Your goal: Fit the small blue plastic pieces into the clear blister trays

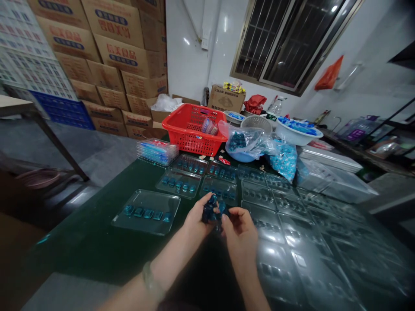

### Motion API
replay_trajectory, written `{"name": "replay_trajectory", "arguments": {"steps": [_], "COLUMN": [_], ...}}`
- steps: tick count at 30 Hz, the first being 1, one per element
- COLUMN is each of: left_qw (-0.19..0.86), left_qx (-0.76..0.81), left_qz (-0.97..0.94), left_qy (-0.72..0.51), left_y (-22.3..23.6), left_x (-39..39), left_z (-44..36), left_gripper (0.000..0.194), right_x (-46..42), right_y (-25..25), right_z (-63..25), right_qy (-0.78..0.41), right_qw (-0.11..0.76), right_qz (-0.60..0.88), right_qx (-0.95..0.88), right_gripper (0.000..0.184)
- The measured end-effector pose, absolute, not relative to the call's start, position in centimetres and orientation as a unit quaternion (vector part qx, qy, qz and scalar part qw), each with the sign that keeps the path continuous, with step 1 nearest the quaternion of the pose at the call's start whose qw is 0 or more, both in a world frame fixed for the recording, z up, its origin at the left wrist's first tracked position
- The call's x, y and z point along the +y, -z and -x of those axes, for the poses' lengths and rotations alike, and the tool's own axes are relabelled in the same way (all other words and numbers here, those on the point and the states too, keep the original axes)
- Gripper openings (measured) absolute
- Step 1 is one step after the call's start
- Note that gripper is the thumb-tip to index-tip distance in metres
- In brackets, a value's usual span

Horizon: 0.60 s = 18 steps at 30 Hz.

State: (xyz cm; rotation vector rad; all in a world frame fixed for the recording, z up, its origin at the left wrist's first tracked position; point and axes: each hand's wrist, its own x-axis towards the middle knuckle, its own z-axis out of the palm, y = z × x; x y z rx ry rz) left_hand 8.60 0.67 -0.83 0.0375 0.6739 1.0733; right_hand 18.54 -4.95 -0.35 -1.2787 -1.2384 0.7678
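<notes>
A lump of small pieces (211, 209) is in the left hand (197, 218) and the right hand (239, 229), over a long table (97, 246). Flat plastic trays (145, 211) lie on the table, ahead of the hands and on both sides. Behind them sit a basket (191, 129) and a bag (241, 142), with a big bowl (298, 131) to the right. Stacked boxes (113, 56) stand behind the table on the left.

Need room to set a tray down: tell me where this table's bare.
Bare green table lies between the table edge and the nearest tray, and runs on to the left hand. Crowded: the right side, under clear trays, and the far end, with the red basket and bags.
</notes>
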Motion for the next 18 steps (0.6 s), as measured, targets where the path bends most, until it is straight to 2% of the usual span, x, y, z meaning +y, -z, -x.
{"name": "replay_trajectory", "arguments": {"steps": [5,9,18], "left_qw": [0.784,0.763,0.769], "left_qx": [0.367,0.368,0.36], "left_qz": [-0.075,-0.146,-0.174], "left_qy": [-0.495,-0.51,-0.499], "left_y": [0.2,-0.1,0.3], "left_x": [-0.9,-1.5,-1.5], "left_z": [-9.1,-9.4,-9.2], "left_gripper": [0.027,0.019,0.014], "right_x": [-4.4,-4.3,-4.2], "right_y": [0.0,-0.2,0.6], "right_z": [-19.6,-20.2,-20.8], "right_qy": [-0.223,-0.17,-0.351], "right_qw": [0.518,0.492,0.512], "right_qz": [0.546,0.541,0.54], "right_qx": [-0.62,-0.66,-0.568], "right_gripper": [0.011,0.01,0.018]}}
